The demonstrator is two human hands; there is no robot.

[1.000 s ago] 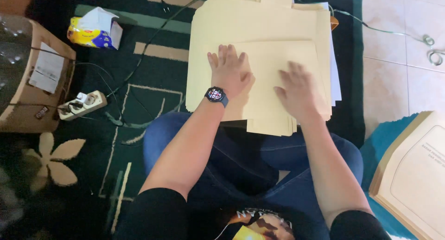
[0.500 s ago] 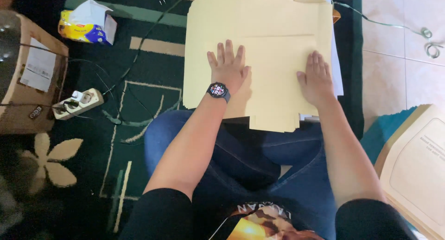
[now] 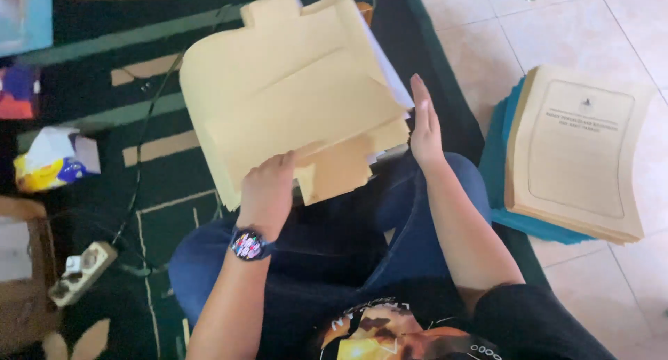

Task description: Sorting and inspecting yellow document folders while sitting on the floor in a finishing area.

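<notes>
A stack of large yellow-tan paper folders (image 3: 292, 89) rests on my lap and the dark carpet, tilted to the left. My left hand (image 3: 268, 189), with a watch on the wrist, grips the stack's near edge, thumb on top. My right hand (image 3: 424, 127) stands flat and upright against the stack's right edge, fingers straight and together. White sheets (image 3: 390, 75) peek out along that right edge.
A second pile of tan folders (image 3: 581, 148) lies on blue ones (image 3: 497, 158) on the tiled floor at right. At left are a tissue box (image 3: 52, 158), a power strip (image 3: 80, 273) with cables, and a cardboard box (image 3: 21, 276).
Both hands lay flat on top of the stack earlier. The left hand now grips the near edge, the right has shifted to the right edge, and the view has swung right.
</notes>
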